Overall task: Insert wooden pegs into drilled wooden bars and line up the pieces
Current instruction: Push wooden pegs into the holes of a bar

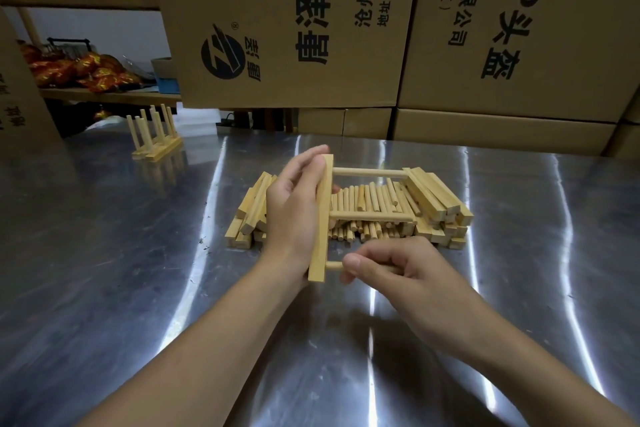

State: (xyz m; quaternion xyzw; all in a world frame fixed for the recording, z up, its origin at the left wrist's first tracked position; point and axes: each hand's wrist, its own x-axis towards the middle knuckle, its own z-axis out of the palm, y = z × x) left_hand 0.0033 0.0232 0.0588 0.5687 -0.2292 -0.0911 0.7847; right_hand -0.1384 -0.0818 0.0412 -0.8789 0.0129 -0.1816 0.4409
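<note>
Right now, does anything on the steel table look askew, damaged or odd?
Nothing stands out. The pale wooden bar in the left hand carries three round pegs, roughly parallel; the right hand pinches the nearest peg. No damage visible.

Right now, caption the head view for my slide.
Left hand holds a wooden bar with two pegs in; right hand pinches a third peg.

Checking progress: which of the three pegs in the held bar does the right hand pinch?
The peg nearest the camera, lowest on the bar; the middle peg and far peg stick out ungripped.
</note>
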